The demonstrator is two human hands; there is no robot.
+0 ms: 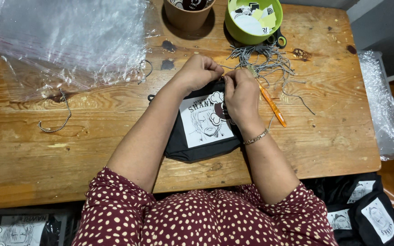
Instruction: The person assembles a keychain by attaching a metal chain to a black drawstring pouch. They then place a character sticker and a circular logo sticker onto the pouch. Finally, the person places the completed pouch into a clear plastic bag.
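A small black fabric pouch (196, 145) with a white printed drawing on its front lies on the wooden table (69, 136) in front of me. My left hand (199, 72) is closed on the pouch's top edge. My right hand (241, 96) pinches the same edge beside it and rests over the print. An orange pen-like tool (272, 105) lies just right of my right hand; whether the fingers touch it is hidden. A pile of black-and-white speckled cords (265, 61) sits just beyond my hands.
Clear plastic bags (69, 36) cover the far left. One loose cord (55, 119) lies on the left. A brown cup (188, 11) and a green bowl of paper pieces (251, 20) stand at the far edge. More black pouches (365, 209) are stacked at lower right.
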